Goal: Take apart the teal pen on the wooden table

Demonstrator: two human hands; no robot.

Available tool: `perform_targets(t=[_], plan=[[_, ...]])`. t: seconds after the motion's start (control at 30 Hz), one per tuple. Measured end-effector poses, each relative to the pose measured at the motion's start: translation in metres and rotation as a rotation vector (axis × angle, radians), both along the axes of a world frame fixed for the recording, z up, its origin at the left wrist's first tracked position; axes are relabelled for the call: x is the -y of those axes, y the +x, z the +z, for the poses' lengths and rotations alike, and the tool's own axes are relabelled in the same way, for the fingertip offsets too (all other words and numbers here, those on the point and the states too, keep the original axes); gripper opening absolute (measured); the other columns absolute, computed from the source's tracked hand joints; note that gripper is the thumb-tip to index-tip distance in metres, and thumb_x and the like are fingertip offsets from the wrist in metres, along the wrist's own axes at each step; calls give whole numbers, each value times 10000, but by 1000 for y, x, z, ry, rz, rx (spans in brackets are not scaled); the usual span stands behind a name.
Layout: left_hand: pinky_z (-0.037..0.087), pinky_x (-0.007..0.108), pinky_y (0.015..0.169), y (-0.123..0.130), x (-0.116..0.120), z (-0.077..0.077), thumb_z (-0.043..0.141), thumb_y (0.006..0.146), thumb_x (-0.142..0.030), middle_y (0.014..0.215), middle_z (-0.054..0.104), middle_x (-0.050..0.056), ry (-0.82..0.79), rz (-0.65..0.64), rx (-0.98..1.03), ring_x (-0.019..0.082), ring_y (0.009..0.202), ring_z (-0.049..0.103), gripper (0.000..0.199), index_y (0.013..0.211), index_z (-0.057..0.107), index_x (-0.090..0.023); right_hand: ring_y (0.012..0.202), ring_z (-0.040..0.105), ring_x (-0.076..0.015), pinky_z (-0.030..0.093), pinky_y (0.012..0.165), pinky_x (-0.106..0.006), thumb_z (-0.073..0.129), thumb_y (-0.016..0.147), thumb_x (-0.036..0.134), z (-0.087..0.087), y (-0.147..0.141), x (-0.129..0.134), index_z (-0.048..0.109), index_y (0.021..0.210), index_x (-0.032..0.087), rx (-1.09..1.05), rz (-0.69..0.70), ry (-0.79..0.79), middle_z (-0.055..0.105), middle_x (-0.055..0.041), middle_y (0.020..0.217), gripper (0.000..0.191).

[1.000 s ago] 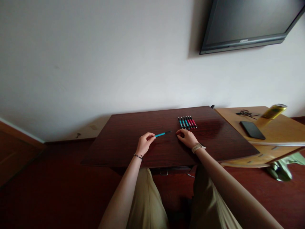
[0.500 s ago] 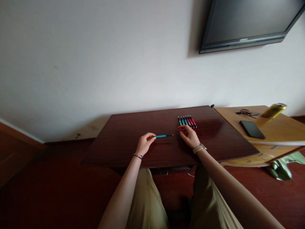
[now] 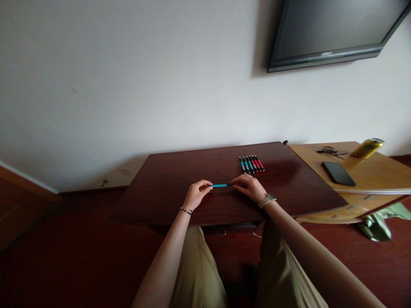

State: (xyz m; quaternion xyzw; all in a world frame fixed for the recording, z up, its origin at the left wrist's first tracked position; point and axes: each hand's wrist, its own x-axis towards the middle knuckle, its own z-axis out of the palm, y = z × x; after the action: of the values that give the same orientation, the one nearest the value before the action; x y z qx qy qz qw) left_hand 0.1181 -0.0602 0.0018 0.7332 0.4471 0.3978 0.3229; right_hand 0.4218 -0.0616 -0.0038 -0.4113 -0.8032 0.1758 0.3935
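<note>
A blue pen (image 3: 219,185) with a black front section is held level, a little above the dark wooden table (image 3: 167,184). My left hand (image 3: 195,193) pinches its left, blue end between thumb and fingertips. At the black end, my right hand (image 3: 249,187) has thumb and fingers closed around the tip, which they hide. Any small part between those fingers cannot be made out. Just beyond my right hand, several blue and red pens (image 3: 251,164) with black ends lie side by side in a row.
To the right stands a lighter wooden cabinet (image 3: 385,179) with a black phone (image 3: 338,173), a dark cable (image 3: 330,151) and a yellow can (image 3: 367,148) on it. A television (image 3: 327,38) hangs on the wall. Green cloth (image 3: 379,224) lies low at right.
My right hand has moved left and slightly down from beside the pen's bare tip, and its fingers now close on that end. My left hand still holds the pen, nearly in place.
</note>
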Motion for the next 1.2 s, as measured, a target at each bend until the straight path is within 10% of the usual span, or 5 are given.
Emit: perform_targets(t=[0.53, 0.73, 0.97, 1.2], plan=[[513, 273, 686, 2, -1, -2, 559, 1018, -484, 761, 737, 36, -57, -7, 3, 173, 697, 678, 370, 897, 748, -189, 978, 684, -252, 553, 893, -398, 659, 1005, 322, -4, 0, 0, 721, 1059, 276, -2, 20, 92, 740, -47, 1020, 94], [525, 282, 758, 1, -2, -2, 720, 921, -393, 1047, 759, 60, 35, 32, 16, 190, 878, 704, 262, 1117, 725, -219, 986, 684, -257, 555, 903, -404, 664, 1002, 302, -1, 0, 1, 720, 1067, 281, -9, 0, 105, 741, -48, 1026, 88], [512, 279, 732, 1, -2, -3, 549, 1023, -472, 770, 710, 25, -43, -1, -7, 171, 735, 674, 337, 907, 702, -195, 969, 688, -252, 556, 893, -395, 678, 993, 287, -1, -1, 1, 727, 1056, 278, -13, -17, 122, 745, -42, 1012, 80], [499, 265, 734, 2, 0, -1, 694, 937, -409, 1027, 744, 52, 18, 8, 0, 180, 867, 686, 247, 1085, 704, -211, 970, 688, -252, 558, 894, -398, 682, 987, 278, -1, -1, 1, 730, 1054, 280, -11, -20, 125, 748, -41, 1010, 82]])
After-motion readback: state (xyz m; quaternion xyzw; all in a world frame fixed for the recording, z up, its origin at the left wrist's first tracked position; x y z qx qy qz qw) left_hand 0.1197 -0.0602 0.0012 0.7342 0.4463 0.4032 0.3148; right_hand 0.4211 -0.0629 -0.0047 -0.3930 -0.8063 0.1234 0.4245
